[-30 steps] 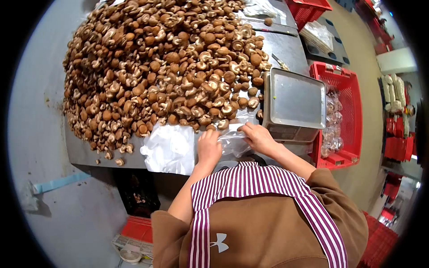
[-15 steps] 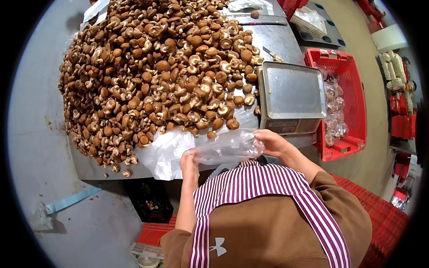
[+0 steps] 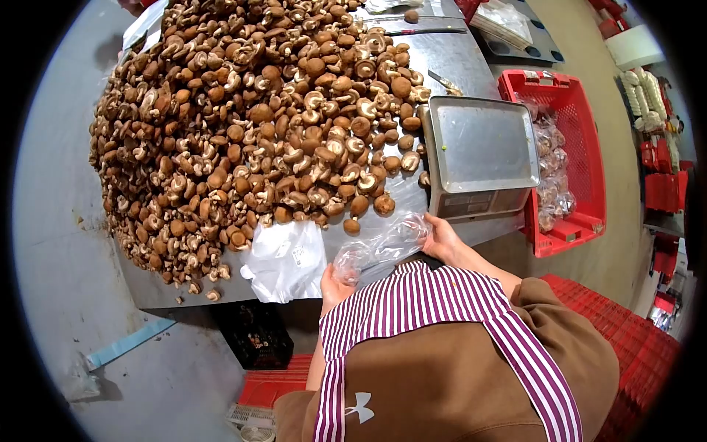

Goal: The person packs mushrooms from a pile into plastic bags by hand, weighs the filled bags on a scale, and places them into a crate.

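Stretched between my two hands is a clear plastic bag (image 3: 383, 247), held above the front edge of the metal table. My left hand (image 3: 336, 286) is closed on its left end, and my right hand (image 3: 444, 241) grips the right end. Just left of my left hand lies a stack of white plastic bags (image 3: 286, 258). Beyond the bag spreads a big heap of brown mushrooms (image 3: 243, 132), some cap up and some showing their stems. A scale with a metal tray (image 3: 484, 144) stands on the table close to my right hand.
A red crate (image 3: 582, 162) right of the table holds several bagged mushroom packs (image 3: 552, 173). Behind the scale lies a knife (image 3: 444, 81). Red crates (image 3: 611, 346) are stacked at my right, and a black crate (image 3: 254, 335) sits under the table.
My left hand has moved right and slightly down, closer to my right hand. The clear bag now looks more gathered between them. The view has shifted a little.
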Demonstrator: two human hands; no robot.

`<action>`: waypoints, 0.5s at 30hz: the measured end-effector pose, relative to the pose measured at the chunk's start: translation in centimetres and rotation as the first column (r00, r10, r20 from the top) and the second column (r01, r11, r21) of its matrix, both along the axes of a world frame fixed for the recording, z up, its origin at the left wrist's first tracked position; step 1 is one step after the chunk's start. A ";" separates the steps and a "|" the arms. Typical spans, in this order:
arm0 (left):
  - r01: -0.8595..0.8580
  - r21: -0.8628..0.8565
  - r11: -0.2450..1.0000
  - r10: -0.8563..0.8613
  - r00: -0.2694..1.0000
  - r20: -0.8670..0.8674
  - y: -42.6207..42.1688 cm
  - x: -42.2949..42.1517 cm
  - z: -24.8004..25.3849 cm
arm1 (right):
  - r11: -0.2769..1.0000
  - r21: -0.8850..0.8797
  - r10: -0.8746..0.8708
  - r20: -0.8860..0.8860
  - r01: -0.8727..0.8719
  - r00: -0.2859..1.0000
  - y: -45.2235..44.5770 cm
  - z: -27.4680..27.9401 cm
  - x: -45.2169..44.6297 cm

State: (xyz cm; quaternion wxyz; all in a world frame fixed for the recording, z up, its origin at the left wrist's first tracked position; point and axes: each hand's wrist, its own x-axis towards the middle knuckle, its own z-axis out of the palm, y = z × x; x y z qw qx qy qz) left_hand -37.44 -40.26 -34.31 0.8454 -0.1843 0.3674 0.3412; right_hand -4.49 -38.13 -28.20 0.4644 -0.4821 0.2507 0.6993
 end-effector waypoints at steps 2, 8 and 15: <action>-0.018 -0.002 1.000 0.017 0.980 -0.199 2.3 2.2 2.7 | 0.999 0.033 0.023 -0.021 -0.023 1.000 1.5 -0.9 0.2; -0.042 0.141 0.989 0.123 0.768 -0.629 13.5 4.5 4.5 | 0.943 0.256 0.164 0.195 -0.212 0.967 13.0 -2.6 -2.6; 0.014 0.359 0.933 0.219 0.772 -0.597 21.5 3.4 5.9 | 0.861 0.314 0.294 0.331 -0.399 0.897 22.4 0.0 -3.0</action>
